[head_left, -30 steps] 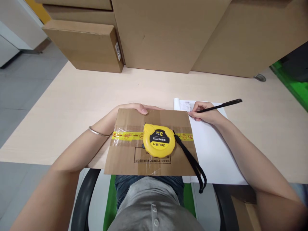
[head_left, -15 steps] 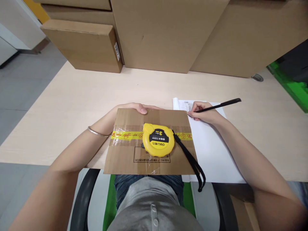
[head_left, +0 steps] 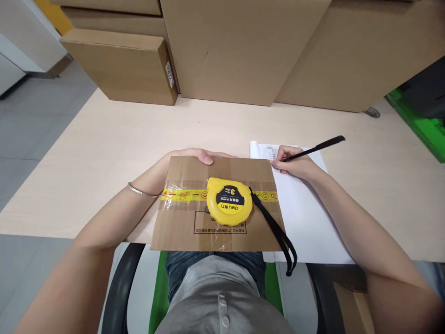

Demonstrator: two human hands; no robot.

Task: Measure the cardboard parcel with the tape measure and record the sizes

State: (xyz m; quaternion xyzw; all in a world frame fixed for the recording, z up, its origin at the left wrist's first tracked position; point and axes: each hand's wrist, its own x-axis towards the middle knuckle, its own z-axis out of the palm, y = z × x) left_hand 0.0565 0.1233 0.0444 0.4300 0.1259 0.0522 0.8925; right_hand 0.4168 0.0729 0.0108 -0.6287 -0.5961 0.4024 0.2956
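A taped cardboard box (head_left: pixel 181 232) lies in front of me, its near side jutting past the table's front edge. At its far edge is my left hand (head_left: pixel 200 155), thumb over the top and the other fingers mostly hidden behind. On the box rests a yellow tape measure (head_left: pixel 229 215), its black wrist strap (head_left: pixel 274 227) trailing over the right side. My right hand (head_left: pixel 294 162) is closed around a black pen (head_left: pixel 321 145), its tip down near the printed part of a white paper pad (head_left: pixel 309 222). The box covers the pad's left part.
A flat cardboard box (head_left: pixel 114 69) stands at the back left of the table (head_left: pixel 114 130). Large cardboard boxes (head_left: pixel 236 51) line the back edge. Chair armrests (head_left: pixel 121 287) flank me below the table. Something green and black (head_left: pixel 417 120) is at the far right.
The pen's upper end has swung up and slightly left as my right hand moves a little. My left hand, the box and the tape measure stay practically in place.
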